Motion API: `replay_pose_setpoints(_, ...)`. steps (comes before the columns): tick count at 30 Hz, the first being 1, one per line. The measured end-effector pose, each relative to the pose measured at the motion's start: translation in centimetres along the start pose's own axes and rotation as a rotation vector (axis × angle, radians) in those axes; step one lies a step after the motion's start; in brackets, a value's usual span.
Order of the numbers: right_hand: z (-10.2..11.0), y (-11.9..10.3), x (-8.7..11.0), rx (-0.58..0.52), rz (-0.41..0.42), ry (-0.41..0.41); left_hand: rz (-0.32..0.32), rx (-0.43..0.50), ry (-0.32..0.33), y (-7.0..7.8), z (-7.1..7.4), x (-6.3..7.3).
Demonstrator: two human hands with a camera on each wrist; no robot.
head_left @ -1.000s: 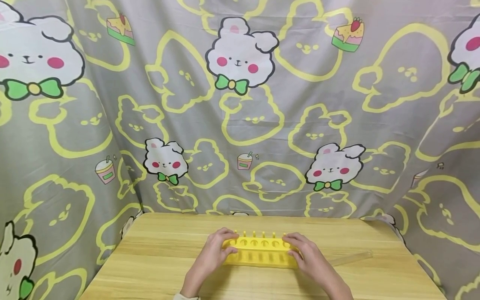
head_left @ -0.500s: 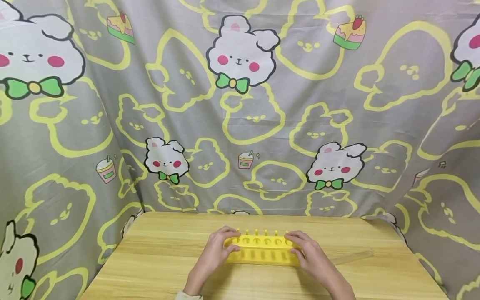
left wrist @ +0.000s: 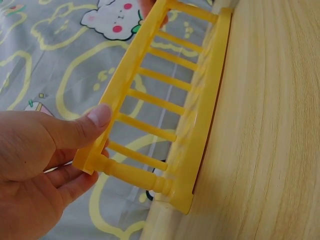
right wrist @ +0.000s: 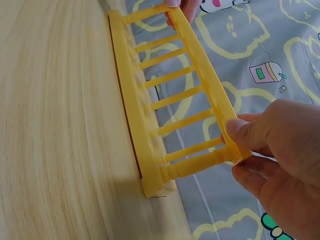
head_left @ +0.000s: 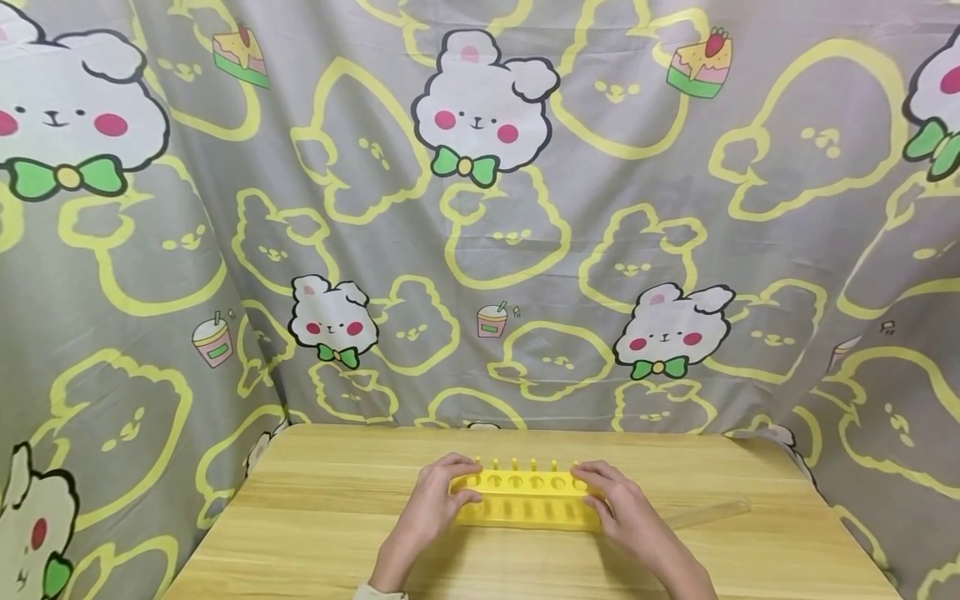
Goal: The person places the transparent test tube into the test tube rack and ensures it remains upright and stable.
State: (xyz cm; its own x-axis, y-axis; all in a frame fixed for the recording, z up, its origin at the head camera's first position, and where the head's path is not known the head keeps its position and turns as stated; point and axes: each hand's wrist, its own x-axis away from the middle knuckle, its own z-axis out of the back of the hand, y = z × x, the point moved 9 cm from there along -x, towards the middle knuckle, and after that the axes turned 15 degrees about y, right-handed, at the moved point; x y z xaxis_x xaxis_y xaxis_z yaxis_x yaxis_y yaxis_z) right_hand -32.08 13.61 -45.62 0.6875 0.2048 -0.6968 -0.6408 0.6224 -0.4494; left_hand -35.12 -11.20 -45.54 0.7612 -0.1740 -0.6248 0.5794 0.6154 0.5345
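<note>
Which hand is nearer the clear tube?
The right hand, gripping the end of the yellow rack nearer the clear tube; the left hand grips the opposite end.

Head view: passage is available over the table [head_left: 330, 492] at 10 and 6 o'clock of the yellow rack [head_left: 528, 493]. Obstructions: left grip [head_left: 433, 502] at the rack's 9 o'clock end, right grip [head_left: 624, 510] at 3 o'clock, transparent tube [head_left: 712, 513] farther out at 3, curtain [head_left: 525, 400] across 12.

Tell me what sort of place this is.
Probably a screened-off indoor workspace: grey fabric printed with white rabbits and yellow outlines hangs behind a pale wood-grain tabletop. Also in view is a yellow plastic rack with round holes.
</note>
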Motion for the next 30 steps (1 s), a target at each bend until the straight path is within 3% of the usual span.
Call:
replay_pose_setpoints(8, 1.9, -0.3, -0.3, 0.024, -0.006, 0.050, -0.002, 0.002, 0.002, 0.1, 0.1, 0.0)
replay_pose_setpoints(14, 4.1, 0.0, -0.2, 0.099, 0.039, 0.121, 0.007, 0.011, -0.001, -0.1, 0.1, 0.0)
replay_pose_setpoints(30, 8.0, 2.9, 1.1, 0.181, 0.038, 0.227, -0.013, 0.012, 0.016, -0.1, 0.0, 0.2)
